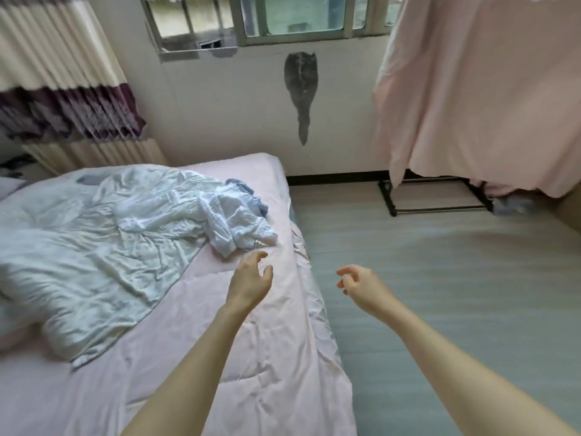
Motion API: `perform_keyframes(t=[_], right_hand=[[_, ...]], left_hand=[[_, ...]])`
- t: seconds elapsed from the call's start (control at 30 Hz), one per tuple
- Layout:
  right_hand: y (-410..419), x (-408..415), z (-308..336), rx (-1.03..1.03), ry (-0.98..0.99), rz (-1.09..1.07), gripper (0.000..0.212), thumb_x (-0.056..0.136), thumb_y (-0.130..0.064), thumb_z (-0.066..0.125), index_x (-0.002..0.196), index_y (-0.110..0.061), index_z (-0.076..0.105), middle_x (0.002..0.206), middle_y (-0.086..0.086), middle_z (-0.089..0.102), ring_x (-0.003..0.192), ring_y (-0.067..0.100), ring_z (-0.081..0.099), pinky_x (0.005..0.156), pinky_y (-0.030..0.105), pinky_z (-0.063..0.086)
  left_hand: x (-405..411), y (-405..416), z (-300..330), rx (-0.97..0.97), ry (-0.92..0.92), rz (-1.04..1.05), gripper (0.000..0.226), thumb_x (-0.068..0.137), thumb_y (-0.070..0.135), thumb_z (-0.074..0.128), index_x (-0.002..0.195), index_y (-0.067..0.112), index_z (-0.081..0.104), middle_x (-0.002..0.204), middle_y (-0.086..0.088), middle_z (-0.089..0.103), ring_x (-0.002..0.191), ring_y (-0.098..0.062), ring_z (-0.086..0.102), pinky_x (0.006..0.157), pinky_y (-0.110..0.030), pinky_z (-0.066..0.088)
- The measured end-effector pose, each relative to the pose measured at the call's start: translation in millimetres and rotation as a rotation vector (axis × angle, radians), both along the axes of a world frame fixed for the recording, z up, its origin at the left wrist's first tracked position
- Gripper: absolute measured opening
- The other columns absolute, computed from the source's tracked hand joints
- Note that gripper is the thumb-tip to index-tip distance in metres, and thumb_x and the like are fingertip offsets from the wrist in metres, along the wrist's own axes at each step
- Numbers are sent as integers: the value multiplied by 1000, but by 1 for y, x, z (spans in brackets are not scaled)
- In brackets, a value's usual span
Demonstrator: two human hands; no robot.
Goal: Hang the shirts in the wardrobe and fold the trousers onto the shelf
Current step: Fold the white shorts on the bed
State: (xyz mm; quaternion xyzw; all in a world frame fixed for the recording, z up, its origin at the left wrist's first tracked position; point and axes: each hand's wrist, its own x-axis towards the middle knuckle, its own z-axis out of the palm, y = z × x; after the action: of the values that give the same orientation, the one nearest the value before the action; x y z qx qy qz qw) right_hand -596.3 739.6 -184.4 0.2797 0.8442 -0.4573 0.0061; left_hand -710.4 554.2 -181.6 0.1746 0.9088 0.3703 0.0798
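A crumpled white garment (232,223) lies in a heap on the pink bed (251,341), near its right edge and toward the far end. A bluish piece of cloth (248,191) shows from beneath its far side; whether either is a shirt or trousers cannot be told. The heap's long axis runs roughly from far-left to near-right, with its nearest corner pointing toward the hands.

The left hand (250,278) hovers over the bed just near of that corner, fingers loosely spread and grasping nothing; it is apart from the cloth. The right hand (358,283) hangs over the floor (440,278) past the bed's right edge, fingers loosely curled, also empty, and farther from the heap.

Judgement: the left hand is the nearer and needs only a short reach far-left to take the garment.

A rumpled white quilt (94,247) covers the bed's left side. A pink-draped rack (471,105) stands far right.
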Motion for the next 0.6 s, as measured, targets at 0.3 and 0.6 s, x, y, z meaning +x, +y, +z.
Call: perform_keyframes(t=[0.3, 0.6], right_hand=[[112, -117, -31, 30, 54, 65, 31, 89, -3, 41, 113, -9, 60, 102, 11, 68, 100, 30, 60, 92, 39, 46], [161, -300, -38, 28, -25, 383, 32, 88, -6, 41, 113, -11, 61, 107, 11, 67, 103, 28, 60, 88, 30, 43]], left_hand=[[-90, 103, -67, 43, -49, 168, 34, 88, 7, 54, 122, 3, 54, 123, -16, 52, 118, -27, 47, 99, -27, 31], [-211, 157, -78, -37, -158, 383, 38, 90, 15, 51, 128, 10, 51, 128, -11, 49, 108, -24, 55, 92, -26, 36]])
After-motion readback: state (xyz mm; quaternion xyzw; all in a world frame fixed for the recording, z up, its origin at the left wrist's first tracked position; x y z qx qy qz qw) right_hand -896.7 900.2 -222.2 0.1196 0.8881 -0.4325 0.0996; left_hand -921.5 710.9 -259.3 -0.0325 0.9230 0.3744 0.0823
